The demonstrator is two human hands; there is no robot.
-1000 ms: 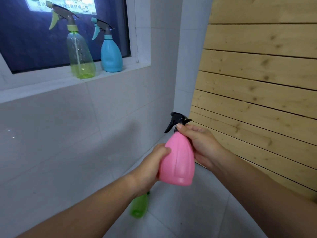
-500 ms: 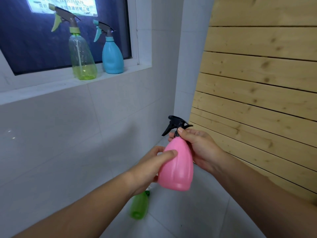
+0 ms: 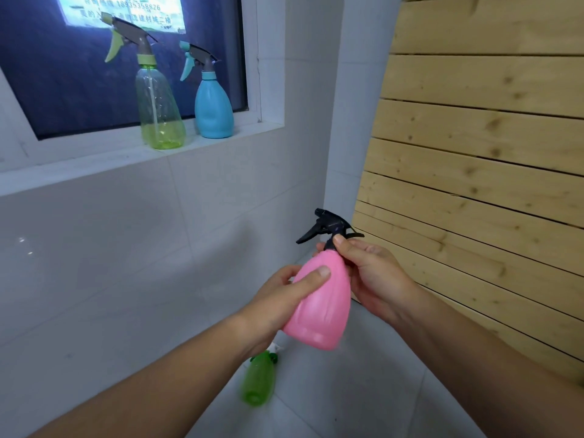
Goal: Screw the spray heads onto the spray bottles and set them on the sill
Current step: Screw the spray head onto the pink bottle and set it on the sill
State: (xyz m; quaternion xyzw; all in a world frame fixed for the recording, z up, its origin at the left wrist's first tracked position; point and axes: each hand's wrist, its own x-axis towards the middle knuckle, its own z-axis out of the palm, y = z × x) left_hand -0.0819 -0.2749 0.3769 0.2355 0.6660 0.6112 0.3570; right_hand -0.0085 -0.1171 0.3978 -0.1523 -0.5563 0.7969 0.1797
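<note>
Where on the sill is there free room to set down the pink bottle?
The long bare stretch of sill left of the clear green bottle is widest. A shorter patch lies between the blue bottle and the sill's right end. The gap between those two bottles looks too narrow for the pink bottle.

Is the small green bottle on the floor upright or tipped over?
Tipped over: the small green plastic bottle lies on its side on the tiled floor, base toward the camera.
</note>
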